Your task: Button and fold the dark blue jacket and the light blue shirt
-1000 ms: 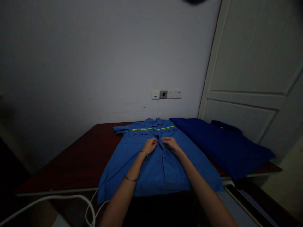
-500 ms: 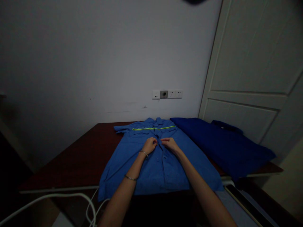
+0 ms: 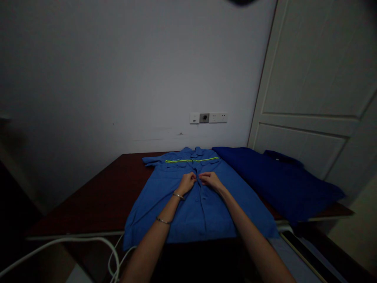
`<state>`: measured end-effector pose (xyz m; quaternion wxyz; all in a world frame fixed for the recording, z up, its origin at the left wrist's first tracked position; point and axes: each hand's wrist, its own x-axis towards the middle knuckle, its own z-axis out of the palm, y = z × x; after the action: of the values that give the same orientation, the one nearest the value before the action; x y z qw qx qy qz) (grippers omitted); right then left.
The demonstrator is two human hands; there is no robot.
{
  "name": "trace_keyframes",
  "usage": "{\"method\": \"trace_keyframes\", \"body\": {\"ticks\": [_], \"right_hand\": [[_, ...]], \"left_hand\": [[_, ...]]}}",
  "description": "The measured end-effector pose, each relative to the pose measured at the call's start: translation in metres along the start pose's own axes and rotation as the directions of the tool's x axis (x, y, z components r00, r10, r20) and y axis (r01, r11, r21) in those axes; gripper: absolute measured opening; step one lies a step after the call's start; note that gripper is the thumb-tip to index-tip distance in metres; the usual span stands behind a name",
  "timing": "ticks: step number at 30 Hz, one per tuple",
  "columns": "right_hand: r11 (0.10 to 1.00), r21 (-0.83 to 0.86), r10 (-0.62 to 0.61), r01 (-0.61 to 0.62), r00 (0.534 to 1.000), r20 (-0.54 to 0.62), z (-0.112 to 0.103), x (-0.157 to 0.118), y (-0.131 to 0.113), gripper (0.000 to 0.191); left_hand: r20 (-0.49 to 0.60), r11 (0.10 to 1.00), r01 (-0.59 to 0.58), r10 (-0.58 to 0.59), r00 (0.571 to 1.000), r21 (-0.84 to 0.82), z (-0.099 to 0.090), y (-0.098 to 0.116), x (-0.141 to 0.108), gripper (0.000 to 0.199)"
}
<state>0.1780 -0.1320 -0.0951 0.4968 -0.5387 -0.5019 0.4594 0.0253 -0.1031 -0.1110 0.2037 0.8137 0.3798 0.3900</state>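
A blue short-sleeved work shirt (image 3: 165, 196) lies flat, front up, its collar toward the wall and a yellow-green stripe across the chest. Its button placket runs down the middle and is parted below my hands, where a few small buttons show. My left hand (image 3: 187, 182), with two bracelets on that arm, pinches the placket's left edge. Opposite it, my right hand (image 3: 211, 180) has its fingers closed on the right edge. The fingertips of both hands nearly meet. Any button between them is too small to make out.
Under the shirt is a dark red table (image 3: 97, 196). A darker blue garment (image 3: 265, 181) lies to the right, partly beside the shirt. White cables (image 3: 88, 239) loop at the front left. Wall sockets (image 3: 218, 117) sit behind, and a pale door (image 3: 309, 98) stands at right.
My right hand has moved slightly left, so its fingertips are closer to my left hand at the placket. The shirt lies much as before.
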Motion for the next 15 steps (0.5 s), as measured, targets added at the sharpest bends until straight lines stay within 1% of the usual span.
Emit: {"method": "trace_keyframes", "body": {"ticks": [4,9,15], "right_hand": [[0.999,0.042,-0.010,0.009,1.000,0.025,0.003,0.001,0.001,0.015],[0.997,0.000,-0.082,0.082,0.996,0.027,0.006,0.006,0.009,0.018],[0.985,-0.092,-0.143,0.144,0.990,0.012,0.008,0.012,0.017,0.015]], "left_hand": [[-0.015,0.986,0.118,-0.120,0.993,-0.116,0.006,-0.005,0.004,0.008],[0.000,0.939,0.215,-0.223,0.975,-0.268,0.010,-0.012,0.007,0.015],[0.084,0.841,0.347,-0.345,0.935,-0.415,0.007,-0.012,0.008,0.023]]}}
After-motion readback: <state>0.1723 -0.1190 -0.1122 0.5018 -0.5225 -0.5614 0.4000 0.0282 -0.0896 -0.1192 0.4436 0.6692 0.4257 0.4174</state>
